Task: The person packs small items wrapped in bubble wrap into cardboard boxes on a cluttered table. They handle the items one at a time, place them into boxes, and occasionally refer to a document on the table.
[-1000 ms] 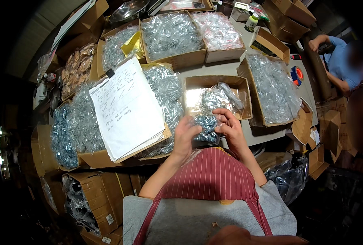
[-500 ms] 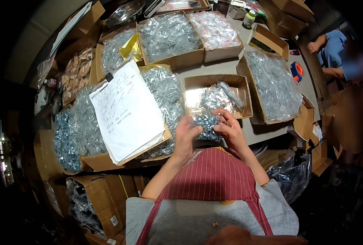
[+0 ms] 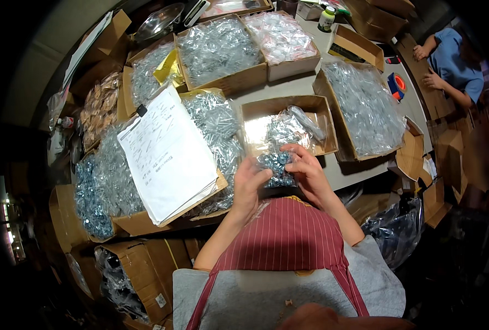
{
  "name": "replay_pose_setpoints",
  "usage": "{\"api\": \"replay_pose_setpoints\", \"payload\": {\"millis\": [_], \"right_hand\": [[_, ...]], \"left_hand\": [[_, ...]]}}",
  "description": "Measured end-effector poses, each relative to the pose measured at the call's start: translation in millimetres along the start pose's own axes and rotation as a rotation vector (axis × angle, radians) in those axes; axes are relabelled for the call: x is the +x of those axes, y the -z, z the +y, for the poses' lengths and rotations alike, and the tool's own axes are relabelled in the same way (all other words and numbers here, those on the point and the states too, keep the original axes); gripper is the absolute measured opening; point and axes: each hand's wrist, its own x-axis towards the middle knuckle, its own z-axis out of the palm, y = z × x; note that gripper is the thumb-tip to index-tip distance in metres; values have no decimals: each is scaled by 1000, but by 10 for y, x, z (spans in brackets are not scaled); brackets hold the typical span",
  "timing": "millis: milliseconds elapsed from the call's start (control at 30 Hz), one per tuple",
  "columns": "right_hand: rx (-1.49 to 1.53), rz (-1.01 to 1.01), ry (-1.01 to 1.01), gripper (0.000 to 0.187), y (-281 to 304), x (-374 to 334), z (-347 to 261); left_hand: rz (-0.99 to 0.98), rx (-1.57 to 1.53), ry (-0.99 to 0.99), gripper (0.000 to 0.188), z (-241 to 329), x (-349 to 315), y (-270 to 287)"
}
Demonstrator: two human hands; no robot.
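Observation:
Between my hands is a clear plastic bag of small bluish metal parts [image 3: 276,168], perhaps nuts; their exact kind is too small to tell. My left hand [image 3: 250,179] grips the bag's left side, thumb across its front. On the opposite side, my right hand [image 3: 306,169] pinches it, with fingers bent over the top. Just beyond my hands stands an open cardboard box [image 3: 328,124], which holds some clear bags of metal parts [image 3: 291,129]. The bag is at the box's near edge, above my striped red apron [image 3: 280,236].
Left of my hands, a clipboard with papers [image 3: 167,157] lies across boxes of bagged hardware [image 3: 214,121]. More filled boxes stand behind [image 3: 219,49] and at the right [image 3: 360,110]. A tape roll [image 3: 396,86] sits on the table's right side. Another person [image 3: 456,66] is at the far right.
The view has shifted slightly. Both hands still hold the bag, and my right fingers have moved a little on it. At the far right, the other person's arms have changed position.

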Motion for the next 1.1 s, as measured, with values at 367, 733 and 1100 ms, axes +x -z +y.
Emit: {"api": "replay_pose_setpoints", "payload": {"millis": [367,733,1100], "right_hand": [[-36,-6,-12,45,120,53,37],[-34,-12,-29,53,92,44,-2],[-28,19,6,53,78,-5,-67]], "left_hand": [[-1,3,34,44,-25,9,9],[1,-30,29,40,-35,36,35],[52,-16,26,19,-34,16,21]]}}
